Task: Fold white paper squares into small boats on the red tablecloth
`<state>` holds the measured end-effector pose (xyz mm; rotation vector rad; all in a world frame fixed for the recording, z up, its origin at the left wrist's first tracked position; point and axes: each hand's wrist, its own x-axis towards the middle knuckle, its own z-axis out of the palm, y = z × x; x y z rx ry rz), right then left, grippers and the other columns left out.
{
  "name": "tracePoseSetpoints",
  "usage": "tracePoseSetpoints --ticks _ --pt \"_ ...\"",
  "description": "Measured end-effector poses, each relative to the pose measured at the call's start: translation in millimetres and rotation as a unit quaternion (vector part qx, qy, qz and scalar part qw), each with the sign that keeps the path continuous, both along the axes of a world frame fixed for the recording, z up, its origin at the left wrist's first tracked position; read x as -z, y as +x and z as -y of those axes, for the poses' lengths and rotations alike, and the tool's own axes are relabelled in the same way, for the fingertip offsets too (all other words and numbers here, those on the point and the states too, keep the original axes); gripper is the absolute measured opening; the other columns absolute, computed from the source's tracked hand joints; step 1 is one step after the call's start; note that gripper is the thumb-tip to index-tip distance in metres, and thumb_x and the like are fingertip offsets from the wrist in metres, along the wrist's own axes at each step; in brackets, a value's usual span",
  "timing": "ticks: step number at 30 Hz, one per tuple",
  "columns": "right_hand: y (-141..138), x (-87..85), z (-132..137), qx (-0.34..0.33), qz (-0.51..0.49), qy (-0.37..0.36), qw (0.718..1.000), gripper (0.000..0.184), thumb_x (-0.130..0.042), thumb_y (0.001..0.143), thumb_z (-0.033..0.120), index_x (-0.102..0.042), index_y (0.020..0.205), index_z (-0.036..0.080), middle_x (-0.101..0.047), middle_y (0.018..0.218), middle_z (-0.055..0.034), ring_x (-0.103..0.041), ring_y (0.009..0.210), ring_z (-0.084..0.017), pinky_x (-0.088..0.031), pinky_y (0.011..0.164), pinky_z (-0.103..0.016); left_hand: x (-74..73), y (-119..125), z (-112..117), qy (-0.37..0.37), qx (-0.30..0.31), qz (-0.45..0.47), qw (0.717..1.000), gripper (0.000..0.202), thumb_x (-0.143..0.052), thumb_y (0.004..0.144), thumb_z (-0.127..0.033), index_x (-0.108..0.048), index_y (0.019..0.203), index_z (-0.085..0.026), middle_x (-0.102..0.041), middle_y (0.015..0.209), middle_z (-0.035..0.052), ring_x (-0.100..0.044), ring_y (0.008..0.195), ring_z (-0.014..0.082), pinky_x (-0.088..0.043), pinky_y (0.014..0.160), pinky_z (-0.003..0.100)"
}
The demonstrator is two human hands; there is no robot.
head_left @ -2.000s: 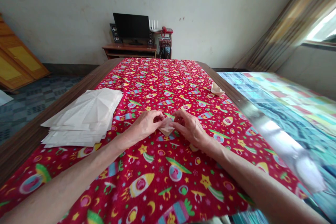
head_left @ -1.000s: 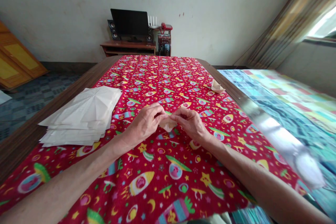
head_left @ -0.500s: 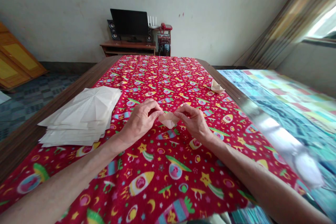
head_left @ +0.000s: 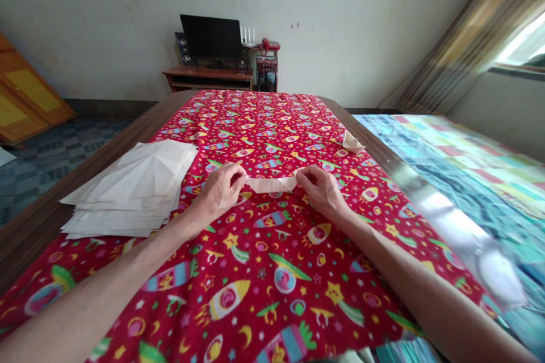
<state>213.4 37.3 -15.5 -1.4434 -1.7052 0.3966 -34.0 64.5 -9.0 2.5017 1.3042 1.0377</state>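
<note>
Folded paper strip stretched flat between both hands mid-tabletop: left hand grip pinching one end, right hand grip pinching the other. Paper stack near left edge.

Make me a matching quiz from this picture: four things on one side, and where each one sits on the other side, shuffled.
Things
1. folded paper strip
2. stack of white sheets
3. small folded paper shape
4. black monitor

Places
A. on the wooden desk by the far wall
B. pinched between the left hand and the right hand
C. on the left side of the red cloth
D. at the cloth's right edge, beyond the hands

Pairs: 1-B, 2-C, 3-D, 4-A
</note>
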Motion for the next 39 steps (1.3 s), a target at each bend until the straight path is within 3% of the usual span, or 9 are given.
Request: tracePoseSetpoints --ticks 7,12,14,16,20,27,30,35,39 --pt "3 6.4 -1 0.007 0.132 -0.019 0.991 0.023 -0.050 0.085 0.033 -0.055 0.067 0.020 -0.057 0.059 0.0014 -0.050 0.055 -0.012 -0.030 0.053 -0.023 14.7 -4 -2 -0.013 0.015 -0.067 0.998 0.016 -0.046 0.086 -0.022 -0.050 0.071 -0.019 -0.057 0.074 0.0026 -0.055 0.070 0.0161 -0.042 0.066 0.027" --pt "1 8.4 3 0.009 0.249 0.025 0.968 0.017 -0.048 0.087 0.028 -0.056 0.075 0.020 -0.062 0.068 -0.0017 -0.054 0.062 -0.014 -0.031 0.058 -0.024 14.8 0 4 -0.015 -0.026 -0.152 0.988 0.014 -0.049 0.084 -0.022 -0.053 0.071 -0.019 -0.056 0.074 0.0015 -0.053 0.065 0.0154 -0.041 0.059 0.026" --pt "-1 7.4 6 0.002 0.272 0.047 0.961 0.016 -0.047 0.087 0.026 -0.055 0.076 0.020 -0.062 0.070 -0.0028 -0.055 0.063 -0.014 -0.032 0.060 -0.024 10.5 4 7 0.007 -0.030 -0.156 0.987 0.008 -0.051 0.084 -0.020 -0.058 0.081 -0.018 -0.059 0.084 0.0041 -0.057 0.076 0.0184 -0.045 0.069 0.029" --pt "-4 6.0 8 -0.002 0.290 0.060 0.955 0.014 -0.047 0.087 0.024 -0.054 0.076 0.020 -0.062 0.072 -0.0037 -0.054 0.064 -0.014 -0.032 0.061 -0.024 5.4 9 12 0.038 0.000 -0.153 0.988 0.020 -0.050 0.085 -0.015 -0.061 0.101 -0.018 -0.061 0.106 0.0079 -0.057 0.099 0.0222 -0.046 0.086 0.035" --pt "-6 4.4 10 0.003 0.302 0.065 0.951 0.013 -0.047 0.086 0.022 -0.054 0.075 0.020 -0.062 0.071 -0.0036 -0.053 0.062 -0.015 -0.031 0.060 -0.025 0.7 17 24 0.053 0.144 -0.205 0.967 0.046 -0.037 0.089 -0.007 -0.052 0.128 -0.026 -0.048 0.140 0.0021 -0.034 0.135 0.0207 -0.025 0.112 0.043" --pt "-7 3.3 9 0.025 0.330 0.051 0.942 0.013 -0.048 0.087 0.022 -0.058 0.078 0.019 -0.064 0.075 -0.0038 -0.055 0.064 -0.015 -0.034 0.060 -0.026 10.7 22 39 0.003 0.157 -0.258 0.953 0.060 -0.034 0.081 -0.002 -0.038 0.140 -0.012 -0.038 0.147 0.0089 -0.025 0.141 0.0181 -0.023 0.115 0.036" --pt "-9 1.0 13 0.030 0.371 0.069 0.926 0.017 -0.047 0.089 0.020 -0.063 0.092 0.018 -0.067 0.094 -0.0094 -0.059 0.082 -0.021 -0.040 0.068 -0.029 10.5 24 44 -0.016 0.144 -0.271 0.952 0.052 -0.034 0.090 -0.014 -0.034 0.141 -0.008 -0.033 0.149 0.0116 -0.024 0.141 0.0204 -0.021 0.115 0.038" --pt "-16 -0.4 32 -0.165 0.408 0.145 0.886 0.039 -0.039 0.093 0.015 -0.050 0.131 0.014 -0.052 0.135 -0.0144 -0.047 0.123 -0.026 -0.037 0.100 -0.044 8.6 27 50 -0.022 0.124 -0.266 0.956 0.048 -0.029 0.099 -0.039 -0.038 0.140 -0.016 -0.034 0.150 0.0084 -0.025 0.141 0.0208 -0.018 0.116 0.041" --pt "-14 -1.3 46 -0.213 0.362 0.093 0.902 0.043 -0.039 0.096 0.025 -0.043 0.138 0.015 -0.046 0.141 -0.0124 -0.043 0.130 -0.022 -0.036 0.107 -0.042 8.2 26 51 -0.007 0.116 -0.263 0.958 0.049 -0.028 0.099 -0.040 -0.038 0.140 -0.016 -0.033 0.149 0.0088 -0.027 0.140 0.0206 -0.021 0.114 0.041"
